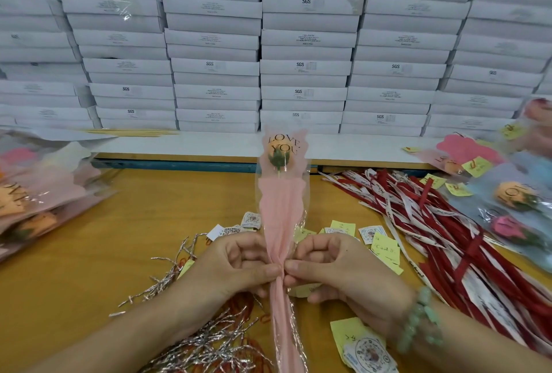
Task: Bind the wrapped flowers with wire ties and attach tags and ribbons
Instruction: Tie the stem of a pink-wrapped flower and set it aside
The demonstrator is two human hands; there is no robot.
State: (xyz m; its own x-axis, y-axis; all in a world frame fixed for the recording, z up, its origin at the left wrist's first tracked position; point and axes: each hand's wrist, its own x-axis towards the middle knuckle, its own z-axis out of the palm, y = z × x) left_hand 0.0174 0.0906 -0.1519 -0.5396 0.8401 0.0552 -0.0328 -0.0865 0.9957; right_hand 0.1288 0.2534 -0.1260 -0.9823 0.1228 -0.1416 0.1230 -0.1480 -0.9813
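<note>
A single wrapped flower [280,202], an orange bud in pink paper and clear film printed "LOVE YOU", stands upright at the centre. My left hand [236,265] and my right hand [337,268] pinch its gathered wrap from either side at the narrow waist. Whether a wire tie sits under the fingertips is hidden. Silver wire ties [206,339] lie in a loose heap below my left wrist. Yellow and round printed tags [385,247] are scattered around my right hand. Red and white ribbons [442,223] lie in a long bundle to the right.
Wrapped flowers are piled at the left [38,193] and at the right [513,196] of the yellow table [104,253]. Stacked white boxes [304,44] form a wall along the back. More tags [364,345] lie by my right wrist.
</note>
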